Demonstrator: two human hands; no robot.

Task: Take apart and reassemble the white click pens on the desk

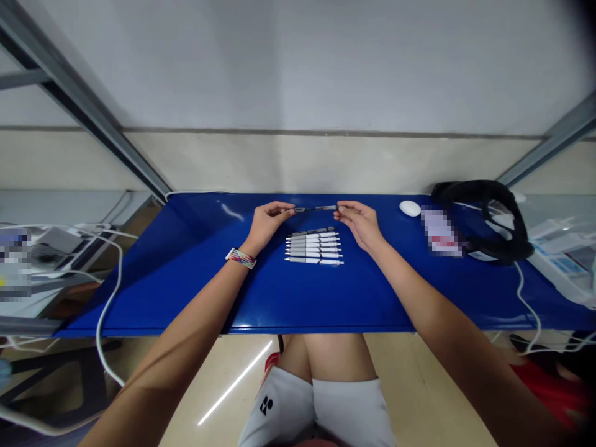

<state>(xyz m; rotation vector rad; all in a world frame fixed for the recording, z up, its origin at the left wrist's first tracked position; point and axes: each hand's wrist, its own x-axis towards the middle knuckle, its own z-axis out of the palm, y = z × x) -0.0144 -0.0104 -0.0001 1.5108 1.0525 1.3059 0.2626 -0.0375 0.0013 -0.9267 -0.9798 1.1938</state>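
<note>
A slim dark pen with a clear section (321, 208) lies level between my two hands, just over the blue table. My left hand (271, 220) pinches its left end between thumb and fingers. At the other end, the fingertips of my right hand (358, 220) are closed on it. Whether it is one whole pen or parts held in line, I cannot tell. Nearer to me is a neat row of several white and grey pens (314, 251) lying side by side. A darker pen (310, 234) lies along the row's far edge.
The blue table (186, 267) reaches back towards the wall. On its right lie a white oval object (410, 208), a blurred-out flat item (441, 233) and a black headset-like strap (521, 233). White cables (116, 292) hang at the left; plastic trays (565, 261) stand far right.
</note>
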